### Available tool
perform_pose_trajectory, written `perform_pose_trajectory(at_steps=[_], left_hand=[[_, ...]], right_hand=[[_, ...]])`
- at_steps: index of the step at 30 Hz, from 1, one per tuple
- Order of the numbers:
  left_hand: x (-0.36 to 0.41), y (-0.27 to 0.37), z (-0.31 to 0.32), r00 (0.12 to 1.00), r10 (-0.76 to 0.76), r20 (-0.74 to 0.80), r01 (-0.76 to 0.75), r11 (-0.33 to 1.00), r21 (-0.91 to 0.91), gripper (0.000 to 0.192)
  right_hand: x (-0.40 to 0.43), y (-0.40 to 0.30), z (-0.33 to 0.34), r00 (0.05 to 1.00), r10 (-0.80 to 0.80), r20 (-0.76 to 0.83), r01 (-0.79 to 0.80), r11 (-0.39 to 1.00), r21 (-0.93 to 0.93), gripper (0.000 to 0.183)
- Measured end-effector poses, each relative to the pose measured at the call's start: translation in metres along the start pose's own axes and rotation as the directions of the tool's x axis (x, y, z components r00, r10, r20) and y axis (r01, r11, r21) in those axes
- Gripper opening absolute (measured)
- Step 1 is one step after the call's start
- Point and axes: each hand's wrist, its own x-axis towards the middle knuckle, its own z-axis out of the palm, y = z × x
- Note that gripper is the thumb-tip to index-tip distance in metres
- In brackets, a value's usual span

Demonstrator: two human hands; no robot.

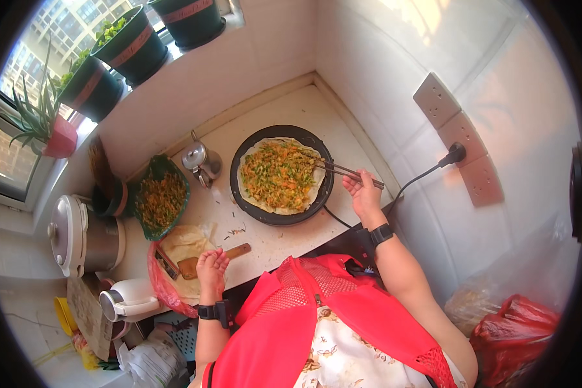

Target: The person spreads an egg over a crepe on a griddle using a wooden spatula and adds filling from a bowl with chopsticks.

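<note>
My right hand (363, 194) grips a pair of chopsticks (351, 173), their tips resting in the chopped vegetable filling (281, 174). That filling, with orange and green bits, covers a thin round flatbread (287, 211) whose pale rim shows around it. Beneath lies a round black electric griddle (234, 179). My left hand (212, 269) hovers palm up with loosely bent fingers and nothing in it, near a wooden spatula (237, 250). Beside it, pale flatbread sheets (186, 240) lie on a red plastic bag (154, 266). A green bowl (151, 234) holds more filling.
A metal oil pot (203, 160) stands left of the griddle. An electric cooker (97, 237) and a white kettle (131, 298) are at the left. The plug (453, 154) sits in a wall socket, its black cord (412, 182) hanging down. Potted plants (133, 48) line the windowsill.
</note>
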Motion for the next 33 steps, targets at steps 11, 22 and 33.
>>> perform_pose_trajectory(at_steps=[11,22,33], left_hand=[[-0.004,0.003,0.006,1.0,-0.022,0.003,0.022,1.0,0.022,0.002],[-0.005,0.0,0.003,1.0,-0.031,0.003,0.031,0.999,0.036,0.002],[-0.006,0.0,0.0,0.999,-0.025,-0.02,0.026,0.999,0.03,0.002]], right_hand=[[0.0,0.016,0.033,0.996,-0.011,0.091,0.01,1.0,0.014,0.015],[0.006,0.018,0.053,0.992,0.007,0.126,-0.003,0.999,-0.033,0.017],[0.008,0.025,0.067,0.98,0.018,0.196,-0.007,0.998,-0.058,0.016]])
